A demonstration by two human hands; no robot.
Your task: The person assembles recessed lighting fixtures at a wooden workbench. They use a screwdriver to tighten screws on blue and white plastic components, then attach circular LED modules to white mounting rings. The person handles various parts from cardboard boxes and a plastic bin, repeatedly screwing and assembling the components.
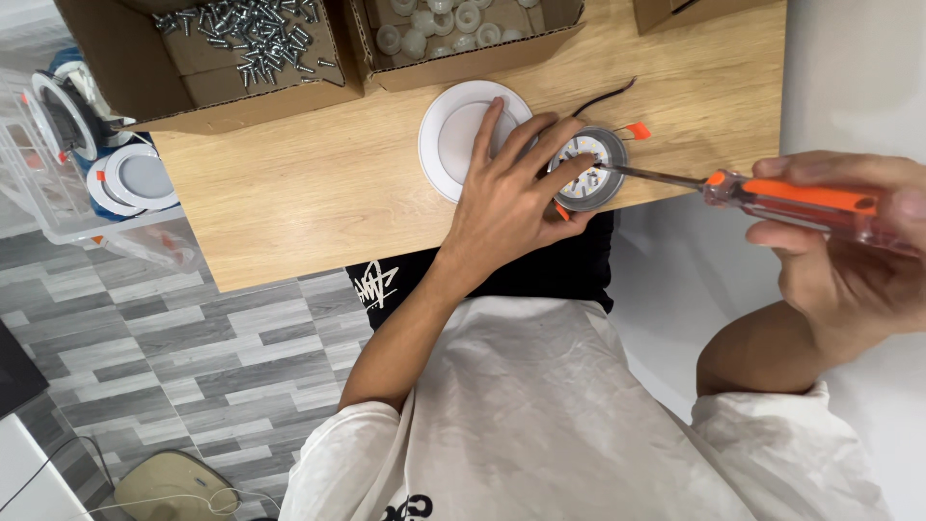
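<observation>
wood bench (pixel 318 183) | lamp (pixel 588 167) at near edge, left hand (pixel 511 188) spread flat on it | right hand (pixel 849 251) clenched on screwdriver (pixel 772 193), tip in lamp | screw-driving step, looks like; needs steady tip

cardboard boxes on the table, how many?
3. One with screws at the top left, one with white round caps at the top centre, one cut off by the frame at the top right. More may lie outside the frame.

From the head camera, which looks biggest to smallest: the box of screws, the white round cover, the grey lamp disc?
1. Brown cardboard box of silver screws, cut off by the frame.
2. White round plastic cover.
3. Grey round metal lamp disc, partly under fingers.
</observation>
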